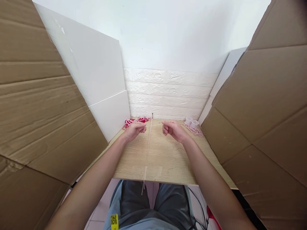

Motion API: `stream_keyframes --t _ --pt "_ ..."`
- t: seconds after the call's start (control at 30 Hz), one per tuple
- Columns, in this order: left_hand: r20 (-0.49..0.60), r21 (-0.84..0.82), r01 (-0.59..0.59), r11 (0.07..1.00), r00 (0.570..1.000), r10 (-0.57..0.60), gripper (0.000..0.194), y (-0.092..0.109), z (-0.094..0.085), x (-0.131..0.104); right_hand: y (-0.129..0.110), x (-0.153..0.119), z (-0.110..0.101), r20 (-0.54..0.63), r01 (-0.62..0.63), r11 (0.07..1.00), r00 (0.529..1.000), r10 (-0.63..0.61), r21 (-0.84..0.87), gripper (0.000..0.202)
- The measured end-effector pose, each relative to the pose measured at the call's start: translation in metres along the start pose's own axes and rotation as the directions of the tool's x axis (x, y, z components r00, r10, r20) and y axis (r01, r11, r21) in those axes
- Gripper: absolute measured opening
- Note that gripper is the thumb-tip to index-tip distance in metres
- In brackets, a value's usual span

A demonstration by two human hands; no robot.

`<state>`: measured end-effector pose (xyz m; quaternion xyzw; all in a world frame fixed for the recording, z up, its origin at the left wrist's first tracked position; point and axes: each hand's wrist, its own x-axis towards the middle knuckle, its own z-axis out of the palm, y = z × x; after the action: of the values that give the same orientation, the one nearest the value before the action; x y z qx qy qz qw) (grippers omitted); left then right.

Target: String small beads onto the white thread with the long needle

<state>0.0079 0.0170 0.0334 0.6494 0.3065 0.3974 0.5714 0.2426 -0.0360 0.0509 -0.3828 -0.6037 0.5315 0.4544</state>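
My left hand (136,130) is held above the back of the wooden table, thumb and fingers pinched together. Facing it across a small gap, my right hand (173,131) is closed in a similar pinch. Whatever either pinch may hold is too small to make out. Between the hands a thin pale cord (148,143) runs from a dark peg (152,114) at the wall to the front edge, where its loose ends hang down. Red and white braided cords (134,121) lie just behind my left hand. Pinkish cords (193,130) lie beyond my right hand.
Two small clear plastic cups (192,122) stand at the back right of the wooden table (134,156). Tall cardboard panels (35,89) rise on both sides, and a white brick-patterned wall (168,86) closes the back. Dark cables (202,207) hang below at the right.
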Motion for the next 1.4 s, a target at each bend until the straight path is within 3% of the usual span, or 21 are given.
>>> stream_keyframes --t 0.17,0.33,0.43,0.53,0.6,0.7,0.77,0.8,0.87,0.93,1.0,1.1,1.27,1.4 --pt "-0.015 0.12 0.007 0.993 1.0 -0.005 0.045 -0.002 -0.007 0.001 -0.009 -0.013 -0.028 -0.066 -0.16 0.981 0.986 0.153 -0.111 0.036" --pt "-0.067 0.022 -0.011 1.0 0.998 0.013 0.037 -0.013 -0.018 0.007 -0.015 -0.023 -0.047 -0.043 -0.31 0.912 0.95 0.31 -0.267 0.031" --pt "-0.044 0.016 -0.006 1.0 0.999 0.007 0.033 -0.017 -0.023 0.009 -0.016 -0.028 -0.055 0.023 -0.341 0.851 0.924 0.381 -0.4 0.03" --pt "-0.041 0.064 -0.001 0.998 0.999 0.003 0.034 -0.018 -0.024 0.01 -0.014 -0.031 -0.062 -0.003 -0.362 0.774 0.907 0.422 -0.519 0.029" --pt "-0.038 0.144 0.008 0.99 0.999 -0.003 0.035 -0.017 -0.024 0.009 -0.011 -0.032 -0.064 0.011 -0.378 0.731 0.885 0.466 -0.568 0.028" --pt "0.031 0.316 0.058 0.947 0.997 -0.071 0.032 -0.016 -0.023 0.006 -0.004 -0.03 -0.062 0.134 -0.341 0.711 0.844 0.52 -0.614 0.027" --pt "0.104 0.424 0.078 0.902 0.986 -0.134 0.03 -0.016 -0.021 0.004 0.003 -0.026 -0.06 0.209 -0.26 0.721 0.846 0.491 -0.642 0.025" --pt "0.135 0.466 0.074 0.882 0.979 -0.154 0.029 -0.016 -0.02 0.004 0.007 -0.023 -0.059 0.213 -0.21 0.731 0.872 0.44 -0.649 0.024" --pt "0.142 0.51 0.055 0.858 0.979 -0.147 0.03 -0.016 -0.019 0.003 0.016 -0.019 -0.061 0.133 -0.138 0.728 0.944 0.301 -0.671 0.021" --pt "0.078 0.511 0.043 0.858 0.992 -0.097 0.031 -0.017 -0.019 0.003 0.026 -0.016 -0.067 0.001 -0.136 0.683 0.981 0.196 -0.717 0.017" --pt "-0.019 0.499 0.054 0.865 0.999 -0.051 0.036 -0.018 -0.019 0.004 0.034 -0.014 -0.072 -0.062 -0.17 0.643 0.98 0.188 -0.747 0.011" --pt "-0.105 0.486 0.06 0.872 0.994 -0.01 0.041 -0.019 -0.018 0.006 0.043 -0.014 -0.079 -0.047 -0.21 0.634 0.963 0.264 -0.744 0.014" --pt "-0.102 0.484 0.01 0.875 0.994 0.046 0.038 -0.018 -0.014 0.007 0.049 -0.014 -0.082 0.047 -0.209 0.646 0.934 0.355 -0.734 0.023" --pt "-0.103 0.492 0.002 0.871 0.993 0.056 0.036 -0.018 -0.009 0.007 0.044 -0.014 -0.083 -0.035 -0.239 0.611 0.944 0.327 -0.755 0.013"
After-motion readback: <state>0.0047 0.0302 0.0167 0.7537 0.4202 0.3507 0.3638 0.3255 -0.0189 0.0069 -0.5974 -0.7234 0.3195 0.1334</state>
